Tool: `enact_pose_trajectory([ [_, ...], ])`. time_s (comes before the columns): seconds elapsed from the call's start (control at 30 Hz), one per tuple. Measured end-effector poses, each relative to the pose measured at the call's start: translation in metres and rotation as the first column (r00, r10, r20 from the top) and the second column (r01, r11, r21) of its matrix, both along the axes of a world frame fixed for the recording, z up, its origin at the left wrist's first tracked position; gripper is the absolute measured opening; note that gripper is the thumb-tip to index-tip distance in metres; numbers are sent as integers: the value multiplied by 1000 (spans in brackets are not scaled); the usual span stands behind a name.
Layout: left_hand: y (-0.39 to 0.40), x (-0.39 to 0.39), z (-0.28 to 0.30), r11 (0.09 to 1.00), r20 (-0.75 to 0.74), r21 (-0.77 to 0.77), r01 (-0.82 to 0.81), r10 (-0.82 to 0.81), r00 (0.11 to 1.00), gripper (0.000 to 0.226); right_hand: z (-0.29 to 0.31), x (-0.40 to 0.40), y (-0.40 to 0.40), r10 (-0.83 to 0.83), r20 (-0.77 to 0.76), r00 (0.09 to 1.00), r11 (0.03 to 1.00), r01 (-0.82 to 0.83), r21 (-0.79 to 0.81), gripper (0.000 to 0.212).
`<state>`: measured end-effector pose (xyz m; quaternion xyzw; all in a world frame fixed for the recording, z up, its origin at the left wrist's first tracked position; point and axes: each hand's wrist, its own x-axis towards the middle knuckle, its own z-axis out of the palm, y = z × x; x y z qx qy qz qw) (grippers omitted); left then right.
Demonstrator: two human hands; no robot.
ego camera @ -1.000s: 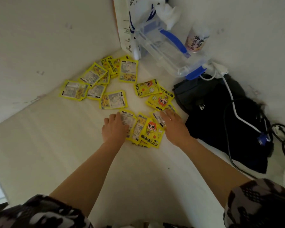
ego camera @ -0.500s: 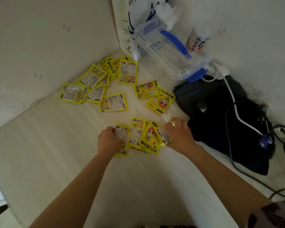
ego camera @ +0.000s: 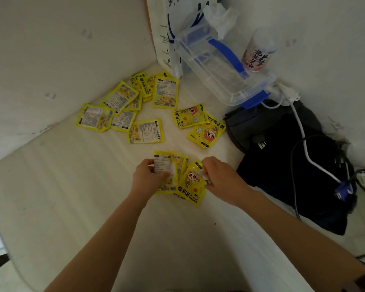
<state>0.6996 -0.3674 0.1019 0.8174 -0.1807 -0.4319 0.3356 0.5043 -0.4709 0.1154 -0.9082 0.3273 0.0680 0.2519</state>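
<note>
The left hand (ego camera: 148, 179) gripped one side of a small fanned pile of yellow packets (ego camera: 188, 192), which lay well in front of the clear plastic box (ego camera: 215, 68), its fingers curled round the topmost packet. The right hand (ego camera: 222, 179) pinched the pile's other side, fingers closed on a crinkled packet edge. More loose packets (ego camera: 145, 131) lay between the pile and the box, and a black bag (ego camera: 282, 165) sat just below the box's blue latch.

The yellow packet (ego camera: 190, 189) just left of the right grip (ego camera: 220, 178) reads "暖手宝" and "HAND WARMER". The white bag (ego camera: 161, 30) far beyond it shows "luck".
</note>
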Motion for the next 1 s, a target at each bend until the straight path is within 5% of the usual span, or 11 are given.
enact_pose_trajectory([
  [0.17,-22,-12,-6,964,203,117,240,-260,944,37,-31,13,10,244,-94,965,967,-250,-54,51],
  [0.33,-26,-22,-12,954,290,185,235,-281,915,47,-33,3,6,325,-291,900,946,-315,81,89],
  [0.5,-27,-22,-10,957,191,200,209,-247,950,47,-25,3,-1,301,-237,924,952,-276,134,40],
  [0.67,-21,-22,-13,982,74,168,87,-101,992,49,-27,4,3,205,-228,952,978,-208,12,64],
  [0.77,-15,-20,-14,987,32,154,42,-47,998,46,-26,-1,2,202,-255,946,978,-210,-7,56],
  [0.9,-4,-8,-13,986,20,153,-58,56,998,55,-23,-13,-4,160,-270,949,987,-146,70,40],
  [1.0,1,1,-9,988,-13,103,-117,119,993,54,-22,-20,-16,-94,-172,981,959,136,251,41],
])
